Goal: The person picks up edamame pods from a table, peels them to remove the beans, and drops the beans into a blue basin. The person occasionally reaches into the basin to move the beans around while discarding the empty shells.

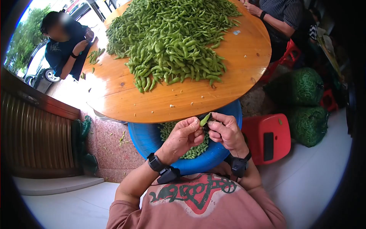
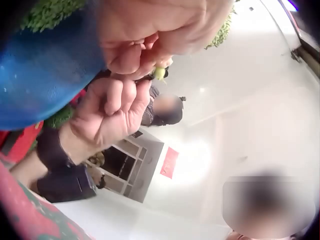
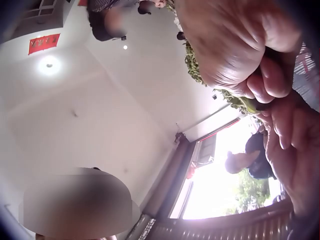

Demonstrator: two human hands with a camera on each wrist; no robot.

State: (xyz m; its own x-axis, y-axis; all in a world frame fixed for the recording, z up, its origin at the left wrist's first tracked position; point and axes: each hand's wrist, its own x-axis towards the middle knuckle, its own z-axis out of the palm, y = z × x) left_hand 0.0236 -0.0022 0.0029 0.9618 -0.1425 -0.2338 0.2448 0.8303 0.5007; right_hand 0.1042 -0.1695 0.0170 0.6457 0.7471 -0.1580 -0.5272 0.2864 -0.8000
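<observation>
Both hands meet over a blue basin (image 1: pixel 145 141) that holds shelled green beans (image 1: pixel 195 152). The left hand (image 1: pixel 185 135) pinches one end of a green pod (image 1: pixel 205 120) between thumb and forefinger. At the pod's other side the right hand (image 1: pixel 225 131) grips it, fingers curled, with something dark by the thumb and forefinger. A small pale green tip (image 2: pixel 160 73) shows between the left hand (image 2: pixel 160 30) and the right hand (image 2: pixel 112 110) in the left wrist view. In the right wrist view the right hand (image 3: pixel 235 45) hides most of the pod.
A large heap of pods (image 1: pixel 171 42) covers much of the round wooden table (image 1: pixel 160 103). To the right stand a red stool (image 1: pixel 267 139) and full green net bags (image 1: pixel 307 87). One person sits at the left of the table (image 1: pixel 66 49), another at the upper right (image 1: pixel 282 19).
</observation>
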